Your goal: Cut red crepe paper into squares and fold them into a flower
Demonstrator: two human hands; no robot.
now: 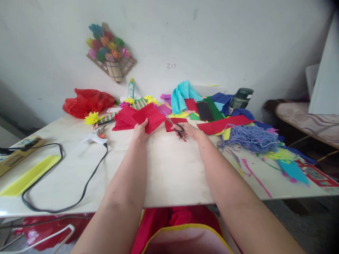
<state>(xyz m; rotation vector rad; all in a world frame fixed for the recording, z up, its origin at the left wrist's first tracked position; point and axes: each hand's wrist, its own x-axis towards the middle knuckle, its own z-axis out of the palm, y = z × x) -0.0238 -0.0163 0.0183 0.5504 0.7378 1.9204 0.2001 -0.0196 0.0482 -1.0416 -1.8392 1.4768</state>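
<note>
My left hand (141, 130) pinches a piece of red paper (151, 118) by its near edge, thumb on top. More red sheets (124, 118) spread out to the left of it, overlapping. In my right hand (189, 131) is a pair of scissors (179, 130) with dark handles; the blades point up and left toward the held paper, apart from it. Beneath the scissors lies another red piece (169, 125) on the table. A long red strip (225, 124) rests to the right of my right hand.
A white glue gun (95, 137) with a black cord lies left, near a power strip (22, 153) and yellow paper (31, 175). Coloured papers, a phone (204, 110), a dark bottle (240, 98) and blue yarn (251, 138) fill the right side. A red bag (88, 102) sits back left.
</note>
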